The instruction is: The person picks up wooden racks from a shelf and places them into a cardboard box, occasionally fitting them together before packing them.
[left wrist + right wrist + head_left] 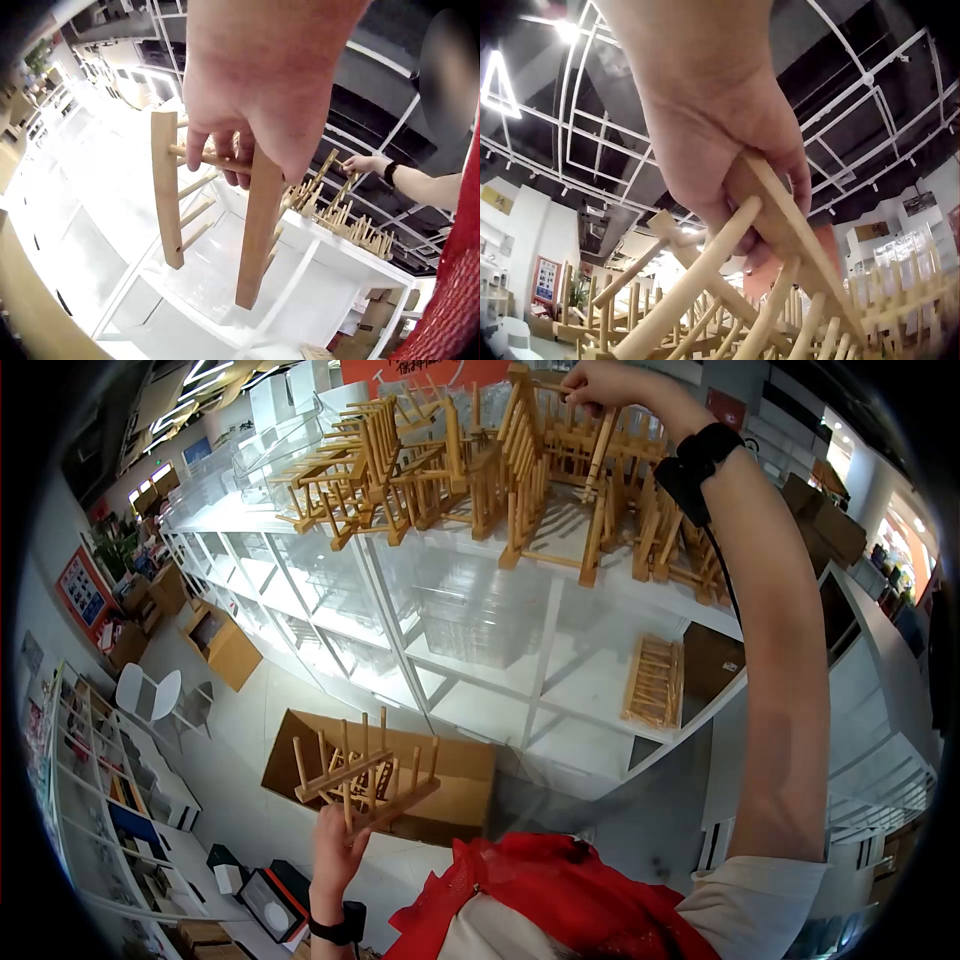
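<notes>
My left hand (335, 855) grips a wooden dowel rack (400, 803), two flat bars with round pegs, over an open cardboard box (465, 785). In the left wrist view its fingers curl round a peg close to one bar (259, 232). Inside the box, more wooden pieces show partly behind the held rack. High at the far side, my right hand (607, 385) holds another wooden rack (518, 430) by its upper end, among many similar racks on a white cabinet. The right wrist view shows the thumb and fingers either side of its bar (780, 217).
Several more wooden racks (375, 455) crowd the top of the white cabinet (400, 630). A plastic-wrapped wooden bundle (653, 682) lies on a lower shelf. A white chair (150, 695) and another cardboard box (228, 650) stand at the left. A red cloth (540, 895) hangs over my chest.
</notes>
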Motion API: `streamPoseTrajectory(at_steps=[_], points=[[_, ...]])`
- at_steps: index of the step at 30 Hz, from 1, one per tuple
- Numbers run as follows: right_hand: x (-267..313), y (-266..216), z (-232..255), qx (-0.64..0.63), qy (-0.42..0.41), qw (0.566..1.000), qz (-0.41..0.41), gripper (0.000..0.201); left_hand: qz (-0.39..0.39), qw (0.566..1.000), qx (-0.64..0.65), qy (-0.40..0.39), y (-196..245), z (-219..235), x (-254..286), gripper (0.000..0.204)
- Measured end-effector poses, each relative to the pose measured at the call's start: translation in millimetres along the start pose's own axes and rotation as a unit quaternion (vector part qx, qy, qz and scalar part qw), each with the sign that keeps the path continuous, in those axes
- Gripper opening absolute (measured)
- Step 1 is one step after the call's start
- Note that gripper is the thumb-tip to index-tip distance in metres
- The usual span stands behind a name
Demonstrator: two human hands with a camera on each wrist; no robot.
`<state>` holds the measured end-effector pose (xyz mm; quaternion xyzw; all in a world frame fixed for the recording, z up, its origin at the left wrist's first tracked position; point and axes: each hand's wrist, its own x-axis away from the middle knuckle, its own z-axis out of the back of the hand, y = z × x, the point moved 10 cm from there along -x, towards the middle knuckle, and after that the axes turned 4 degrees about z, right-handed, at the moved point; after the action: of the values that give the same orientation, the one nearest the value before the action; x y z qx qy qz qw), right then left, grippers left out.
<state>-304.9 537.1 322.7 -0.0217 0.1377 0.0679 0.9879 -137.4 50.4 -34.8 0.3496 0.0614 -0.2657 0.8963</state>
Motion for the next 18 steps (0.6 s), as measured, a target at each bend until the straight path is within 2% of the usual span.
streamPoseTrajectory(at_steps=[1,4,8,13,16,18], points=[[-1,-4,2,-0.020,-0.021,1.000,0.007,0.013,0.003,1.000,0.009,0.004,-2,-1,1,0.026],[9,-21,26,0.041,0.033,0.998,-0.026,0.014,0.020,0.999,0.049,0.015,-14,-2,7,0.027],[9,-32,31,0.032,0.032,0.999,-0.001,0.017,0.040,0.994,0.097,0.014,-27,-3,13,0.027],[49,-100,46,0.120,0.048,0.991,0.033,0.019,0.042,0.997,0.059,0.020,-36,-5,18,0.025],[78,-126,59,0.076,0.079,0.994,-0.011,0.020,0.046,0.997,0.068,0.016,-32,-5,13,0.026],[94,-143,67,0.072,0.116,0.988,0.067,0.020,0.043,0.997,0.061,0.026,-34,-5,12,0.024]])
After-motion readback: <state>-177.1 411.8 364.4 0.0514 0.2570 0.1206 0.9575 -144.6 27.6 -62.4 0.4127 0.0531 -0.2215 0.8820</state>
